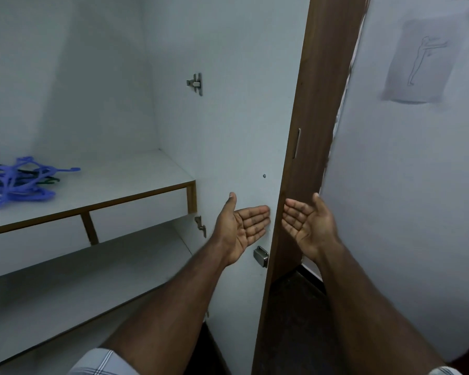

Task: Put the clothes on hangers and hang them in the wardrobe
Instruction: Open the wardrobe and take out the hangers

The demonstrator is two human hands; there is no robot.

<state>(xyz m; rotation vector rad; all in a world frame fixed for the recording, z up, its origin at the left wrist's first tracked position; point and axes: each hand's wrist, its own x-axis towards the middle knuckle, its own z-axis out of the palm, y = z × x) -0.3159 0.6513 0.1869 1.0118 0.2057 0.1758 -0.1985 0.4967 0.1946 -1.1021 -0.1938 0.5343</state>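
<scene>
Both hands are palm-up with fingers spread flat, holding nothing: left hand (241,226) in front of the open wardrobe door (228,131), right hand (307,223) just past its edge. Farther back, a pile of blue hangers (16,182) sits on the wardrobe shelf (119,180).

Dim, even, bluish-grey indoor light with no visible source. Soft shadow lies under the shelf (98,196) and darkens the floor (290,315). Wide-angle distortion bends the door edge (309,131) and tilts the verticals. The hangers (16,182) and the drawing (420,60) are softly blurred; the hands are sharper.
</scene>
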